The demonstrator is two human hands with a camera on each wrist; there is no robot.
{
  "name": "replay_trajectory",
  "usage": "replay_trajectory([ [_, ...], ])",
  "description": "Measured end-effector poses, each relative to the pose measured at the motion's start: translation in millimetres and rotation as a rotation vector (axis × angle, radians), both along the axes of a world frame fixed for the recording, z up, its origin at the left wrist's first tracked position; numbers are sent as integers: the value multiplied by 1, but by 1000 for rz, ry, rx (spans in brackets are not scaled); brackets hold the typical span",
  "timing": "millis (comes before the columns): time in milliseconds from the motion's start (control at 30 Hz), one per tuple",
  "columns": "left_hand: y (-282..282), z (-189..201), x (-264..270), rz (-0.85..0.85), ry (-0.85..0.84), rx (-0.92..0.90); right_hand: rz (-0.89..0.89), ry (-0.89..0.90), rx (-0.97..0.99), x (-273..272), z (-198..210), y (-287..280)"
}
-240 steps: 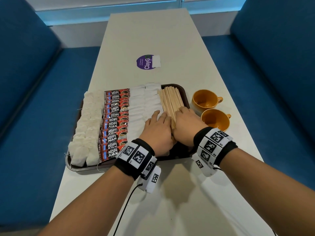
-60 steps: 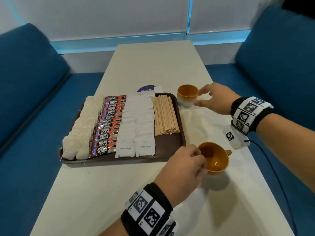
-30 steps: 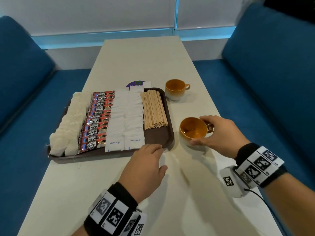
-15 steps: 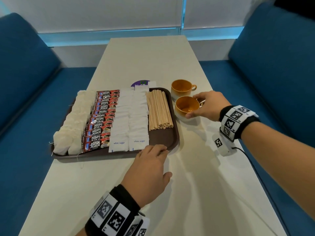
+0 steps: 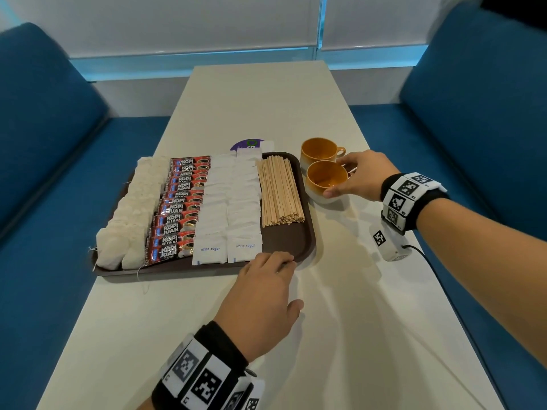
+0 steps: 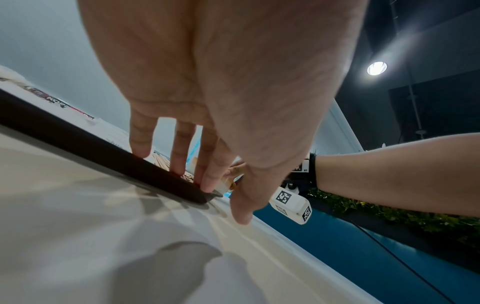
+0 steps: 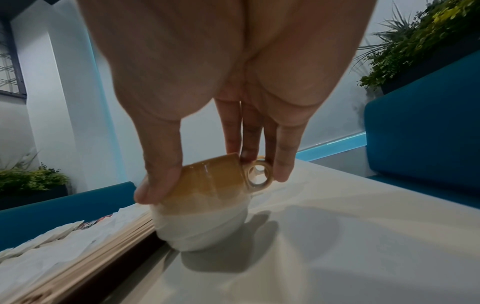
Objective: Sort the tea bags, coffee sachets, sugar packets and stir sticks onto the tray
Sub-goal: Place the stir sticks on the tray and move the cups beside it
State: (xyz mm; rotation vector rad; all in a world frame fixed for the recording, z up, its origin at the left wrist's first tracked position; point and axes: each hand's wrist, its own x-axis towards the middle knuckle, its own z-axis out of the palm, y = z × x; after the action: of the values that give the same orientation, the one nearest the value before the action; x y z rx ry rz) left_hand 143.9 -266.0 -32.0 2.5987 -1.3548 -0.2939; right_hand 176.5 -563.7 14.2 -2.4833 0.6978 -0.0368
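On the brown tray (image 5: pixel 308 232) lie four sorted rows: white tea bags (image 5: pixel 130 214), red coffee sachets (image 5: pixel 180 208), white sugar packets (image 5: pixel 233 208) and wooden stir sticks (image 5: pixel 279 193). My left hand (image 5: pixel 266 279) lies flat on the table, its straight fingers (image 6: pixel 179 160) touching the tray's near right rim (image 6: pixel 103 152). My right hand (image 5: pixel 361 176) grips an orange cup (image 5: pixel 325 179) just right of the tray. In the right wrist view the thumb (image 7: pixel 158 174) presses the cup's (image 7: pixel 213 185) side and the fingers sit at its handle.
A second orange cup (image 5: pixel 318 149) stands right behind the held one, near the tray's far right corner. A purple sticker (image 5: pixel 247 142) peeks out behind the tray. Blue benches flank the white table (image 5: pixel 340 335) on both sides.
My right hand has brought the near cup from the table's front right up beside the far cup and the tray. My left hand has stayed at the tray's near rim.
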Motion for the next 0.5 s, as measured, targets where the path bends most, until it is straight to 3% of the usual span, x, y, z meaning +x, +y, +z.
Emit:
replay_trajectory([
  [267, 1, 1, 6, -11, 30, -45, -11, -7, -35, -6, 5, 11],
  [367, 13, 2, 18, 35, 116, -196, 26, -117, -152, -19, 12, 33],
  [500, 51, 7, 47, 202, 61, -351, 182, -142, -167, -48, 5, 75],
])
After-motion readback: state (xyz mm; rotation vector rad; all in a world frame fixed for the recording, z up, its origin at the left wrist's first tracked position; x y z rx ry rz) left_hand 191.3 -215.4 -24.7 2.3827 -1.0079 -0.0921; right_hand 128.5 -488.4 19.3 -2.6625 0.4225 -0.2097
